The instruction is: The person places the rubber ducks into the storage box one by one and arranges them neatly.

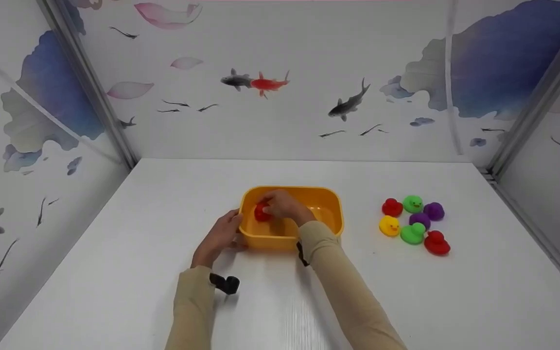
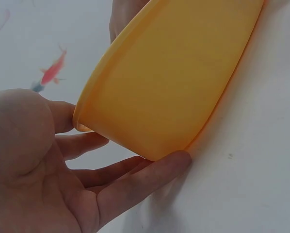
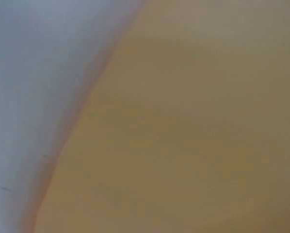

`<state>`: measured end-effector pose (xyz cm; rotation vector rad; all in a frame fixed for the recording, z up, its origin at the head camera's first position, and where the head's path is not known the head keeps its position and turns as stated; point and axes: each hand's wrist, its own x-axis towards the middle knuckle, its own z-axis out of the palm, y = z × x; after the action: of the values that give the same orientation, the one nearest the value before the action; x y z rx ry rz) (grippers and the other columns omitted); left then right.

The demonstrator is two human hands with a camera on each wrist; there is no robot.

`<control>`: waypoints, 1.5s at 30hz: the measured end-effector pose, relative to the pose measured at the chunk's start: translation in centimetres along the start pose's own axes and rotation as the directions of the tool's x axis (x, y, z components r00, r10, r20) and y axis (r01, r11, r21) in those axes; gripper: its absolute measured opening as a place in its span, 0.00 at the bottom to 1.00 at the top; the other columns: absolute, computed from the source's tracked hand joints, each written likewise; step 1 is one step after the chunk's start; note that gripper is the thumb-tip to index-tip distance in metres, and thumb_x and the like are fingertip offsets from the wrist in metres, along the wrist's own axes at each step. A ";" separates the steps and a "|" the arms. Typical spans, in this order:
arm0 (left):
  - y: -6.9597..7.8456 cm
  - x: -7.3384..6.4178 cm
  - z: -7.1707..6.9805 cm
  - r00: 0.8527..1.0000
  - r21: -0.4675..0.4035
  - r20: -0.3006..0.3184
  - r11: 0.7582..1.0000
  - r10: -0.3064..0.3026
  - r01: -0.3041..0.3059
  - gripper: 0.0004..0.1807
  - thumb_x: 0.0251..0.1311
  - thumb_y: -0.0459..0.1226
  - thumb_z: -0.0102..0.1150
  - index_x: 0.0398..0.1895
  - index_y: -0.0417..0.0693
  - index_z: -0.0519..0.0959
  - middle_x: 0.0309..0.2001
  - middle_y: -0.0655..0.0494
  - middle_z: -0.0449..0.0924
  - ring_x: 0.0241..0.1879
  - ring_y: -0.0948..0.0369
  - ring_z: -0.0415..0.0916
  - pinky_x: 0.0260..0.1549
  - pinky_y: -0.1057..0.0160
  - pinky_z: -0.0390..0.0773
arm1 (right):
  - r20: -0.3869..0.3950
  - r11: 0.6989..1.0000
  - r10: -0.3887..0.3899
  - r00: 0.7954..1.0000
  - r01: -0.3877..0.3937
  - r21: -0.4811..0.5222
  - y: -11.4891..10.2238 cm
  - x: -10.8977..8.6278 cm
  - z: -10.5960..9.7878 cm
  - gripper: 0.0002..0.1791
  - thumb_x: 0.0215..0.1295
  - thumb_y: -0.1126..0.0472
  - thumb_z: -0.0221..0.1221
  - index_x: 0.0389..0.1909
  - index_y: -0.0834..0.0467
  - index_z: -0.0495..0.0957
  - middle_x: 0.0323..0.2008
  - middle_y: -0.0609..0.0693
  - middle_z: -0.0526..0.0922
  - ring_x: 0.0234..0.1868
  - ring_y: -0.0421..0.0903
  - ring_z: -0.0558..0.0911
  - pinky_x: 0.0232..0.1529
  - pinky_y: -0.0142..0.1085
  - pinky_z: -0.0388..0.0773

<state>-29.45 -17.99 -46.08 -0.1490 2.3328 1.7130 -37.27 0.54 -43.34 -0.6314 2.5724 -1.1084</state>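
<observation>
Right hand [image 1: 284, 204] pinches 1 red duck [image 1: 261, 213] inside the yellow basin [image 1: 326, 214], at its left end; the right-wrist view is too blurred to confirm how firmly. Left hand [image 1: 221, 233] touches the basin's left end, fingers spread, not clenched. 7 toy ducks [image 1: 412, 234] lie on the table [image 1: 114, 272] to the right. Principal hazard: the right forearm crosses the near rim, and a lifting sleeve [image 1: 348, 282] or wrist camera [image 1: 302, 253] could catch it. Light left-hand contact might then let the basin slide.
</observation>
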 end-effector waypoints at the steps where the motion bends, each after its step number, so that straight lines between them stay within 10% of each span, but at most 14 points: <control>1: 0.0 0.0 0.0 1.000 -0.001 0.000 1.000 0.000 0.000 0.28 0.79 0.51 0.37 0.76 0.54 0.60 0.65 0.48 0.75 0.55 0.52 0.78 0.46 0.55 0.87 | -0.012 1.000 0.013 1.000 -0.013 0.018 0.0 0.0 0.0 0.15 0.70 0.69 0.58 0.56 0.61 0.81 0.56 0.59 0.82 0.54 0.55 0.77 0.65 0.44 0.77; 19: 0.1 -0.1 0.3 1.000 0.021 -0.005 0.999 0.027 -0.027 0.28 0.79 0.50 0.37 0.76 0.49 0.61 0.64 0.45 0.76 0.55 0.52 0.78 0.49 0.56 0.86 | -0.098 0.983 0.141 0.985 -0.127 0.132 -0.1 -0.6 -0.7 0.17 0.68 0.63 0.63 0.56 0.60 0.83 0.55 0.57 0.84 0.55 0.53 0.79 0.63 0.41 0.79; 29: 0.5 -0.2 0.4 1.000 0.034 -0.015 0.999 -0.017 0.018 0.29 0.79 0.49 0.38 0.77 0.51 0.58 0.68 0.45 0.73 0.55 0.51 0.79 0.52 0.55 0.85 | 0.030 0.994 0.005 1.000 -0.008 0.110 0.3 -4.4 -4.4 0.22 0.69 0.56 0.63 0.62 0.56 0.79 0.63 0.53 0.80 0.59 0.53 0.80 0.63 0.46 0.80; 45: 0.6 -0.2 0.7 1.000 0.050 -0.007 0.999 -0.015 0.015 0.28 0.79 0.48 0.39 0.78 0.52 0.57 0.70 0.45 0.70 0.56 0.50 0.79 0.53 0.54 0.85 | -0.034 0.986 -0.165 0.986 0.164 -0.012 1.1 -12.9 -7.1 0.18 0.73 0.56 0.58 0.59 0.55 0.81 0.60 0.54 0.81 0.57 0.54 0.81 0.59 0.46 0.82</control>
<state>-29.32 -17.18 -45.62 -0.1634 2.3710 1.6476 -29.31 11.99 -38.46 -0.8470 2.5948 -1.1688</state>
